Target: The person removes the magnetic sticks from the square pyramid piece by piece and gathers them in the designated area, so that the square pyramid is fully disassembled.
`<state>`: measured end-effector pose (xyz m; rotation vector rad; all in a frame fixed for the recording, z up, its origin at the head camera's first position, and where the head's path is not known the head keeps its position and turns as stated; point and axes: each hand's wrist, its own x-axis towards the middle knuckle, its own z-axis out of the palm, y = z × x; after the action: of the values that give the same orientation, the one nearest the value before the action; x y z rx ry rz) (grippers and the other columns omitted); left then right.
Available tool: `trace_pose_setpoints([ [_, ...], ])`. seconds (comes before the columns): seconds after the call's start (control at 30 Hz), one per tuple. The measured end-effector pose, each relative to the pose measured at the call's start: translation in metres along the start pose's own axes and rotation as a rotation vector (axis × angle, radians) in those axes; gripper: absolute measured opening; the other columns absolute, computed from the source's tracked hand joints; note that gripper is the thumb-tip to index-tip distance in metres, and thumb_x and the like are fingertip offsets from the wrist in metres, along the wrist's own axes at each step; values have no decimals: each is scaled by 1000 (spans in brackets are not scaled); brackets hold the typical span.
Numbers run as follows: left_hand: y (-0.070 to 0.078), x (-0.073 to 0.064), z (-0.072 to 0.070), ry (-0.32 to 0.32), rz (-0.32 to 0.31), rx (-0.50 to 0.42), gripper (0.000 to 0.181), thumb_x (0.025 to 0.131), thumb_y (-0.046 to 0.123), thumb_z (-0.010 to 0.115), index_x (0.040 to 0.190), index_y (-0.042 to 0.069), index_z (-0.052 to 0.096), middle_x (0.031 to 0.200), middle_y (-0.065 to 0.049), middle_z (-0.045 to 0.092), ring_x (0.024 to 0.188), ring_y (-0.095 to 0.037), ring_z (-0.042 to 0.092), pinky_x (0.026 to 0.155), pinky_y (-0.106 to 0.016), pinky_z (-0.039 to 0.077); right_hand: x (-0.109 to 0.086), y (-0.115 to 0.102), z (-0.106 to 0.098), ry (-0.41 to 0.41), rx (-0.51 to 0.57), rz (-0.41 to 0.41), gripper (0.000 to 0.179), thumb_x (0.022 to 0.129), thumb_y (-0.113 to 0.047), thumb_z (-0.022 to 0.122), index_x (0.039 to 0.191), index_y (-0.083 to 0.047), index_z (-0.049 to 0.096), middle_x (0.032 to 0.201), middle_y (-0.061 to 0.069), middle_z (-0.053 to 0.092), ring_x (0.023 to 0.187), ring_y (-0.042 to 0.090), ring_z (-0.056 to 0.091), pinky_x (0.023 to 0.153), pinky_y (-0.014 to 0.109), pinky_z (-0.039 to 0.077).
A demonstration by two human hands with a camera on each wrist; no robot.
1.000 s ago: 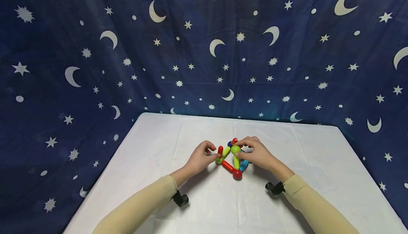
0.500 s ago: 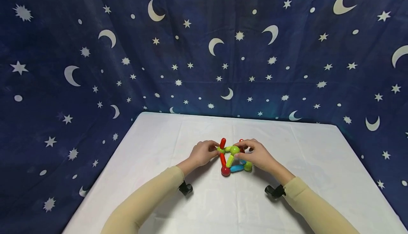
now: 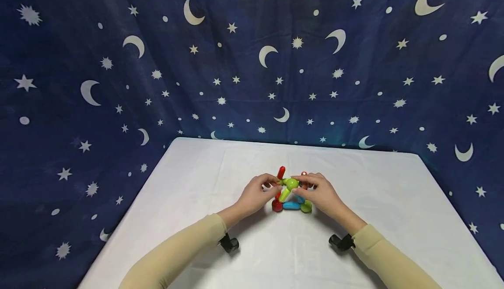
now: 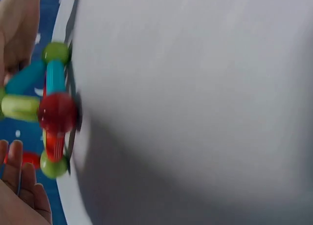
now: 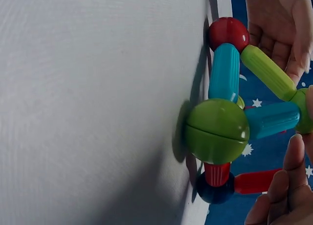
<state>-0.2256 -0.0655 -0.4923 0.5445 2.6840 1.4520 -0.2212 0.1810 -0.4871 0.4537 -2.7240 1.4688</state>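
Note:
A construction of coloured balls and rods stands on the white table. Its front edge is a blue rod [image 3: 291,206] between a red ball [image 3: 277,205] and a green ball [image 3: 306,206]. A yellow-green rod [image 5: 268,72] and another blue rod [image 5: 274,120] slope up to a raised green ball [image 3: 292,184]. My right hand [image 3: 322,193] pinches that raised ball between thumb and finger. My left hand [image 3: 257,194] is at the left side, fingers parted beside a red rod [image 3: 281,172] that points up from a rear green ball [image 4: 54,166].
At the back right, a dark blue ball [image 5: 215,190] carries another upright red rod [image 5: 257,181]. A dark curtain [image 3: 236,61] with moons and stars hangs behind the white tablecloth [image 3: 220,162].
The construction has turned clockwise as seen from above, its red ball swinging from the front to the left. My left hand has moved slightly right; my right hand keeps hold of the raised ball.

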Motion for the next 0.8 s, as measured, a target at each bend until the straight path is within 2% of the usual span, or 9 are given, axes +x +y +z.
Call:
trace_pose_setpoints([
  [0.13,9,-6,10,-78,29,-100,38,96,37,73,127,17,67,119,3,69,112,-20,57,94,-36,50,-4,0,-4,8,12,6,46,86,-46,82,126,-24,75,90,-3,63,96,27,49,76,38,41],
  [0.27,11,-4,16,-77,17,-155,33,95,35,75,123,19,68,113,12,68,108,-16,59,92,-35,48,-10,-4,-3,-11,1,9,47,86,-46,81,128,-23,74,102,-7,67,100,23,50,81,40,43],
  [0.47,11,-6,20,-100,-22,-228,32,94,29,77,121,17,65,107,9,68,101,-12,61,86,-31,47,-16,-4,-3,-36,-15,-2,49,87,-46,80,130,-23,73,108,-8,68,102,26,52,82,40,44],
  [0.63,13,-7,25,-125,-30,-251,36,93,29,78,122,16,62,107,7,67,97,-14,61,76,-27,50,-18,-2,-4,-22,-10,1,50,87,-46,81,130,-23,72,112,-5,68,103,23,52,83,39,44],
  [0.8,12,-4,29,-85,-8,-222,30,94,26,77,118,13,65,105,6,67,94,-10,60,76,-26,50,-17,-3,-3,5,-11,5,49,86,-48,81,128,-22,74,108,-6,69,101,20,51,84,40,44],
])
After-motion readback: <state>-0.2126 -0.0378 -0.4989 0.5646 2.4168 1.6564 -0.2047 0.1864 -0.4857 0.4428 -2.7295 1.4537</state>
